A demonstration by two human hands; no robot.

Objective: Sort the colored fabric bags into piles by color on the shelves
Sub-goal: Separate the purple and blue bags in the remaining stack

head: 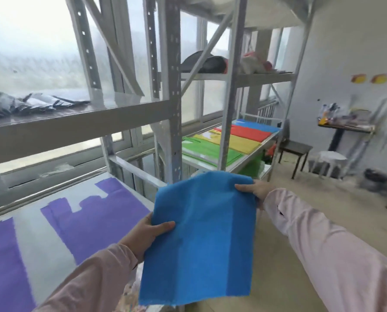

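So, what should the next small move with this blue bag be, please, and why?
Probably carry the blue bag toward the far shelf: its blue pile lies there past the red pile, while purple bags lie nearby.

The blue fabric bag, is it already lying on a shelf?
No, the blue fabric bag is held in the air by the left hand and the right hand.

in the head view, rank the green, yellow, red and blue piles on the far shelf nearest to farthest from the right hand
From the right hand, which grips the blue bag:
1. green pile, near end of the row
2. yellow pile, next along
3. red pile, behind the yellow
4. blue pile, far end
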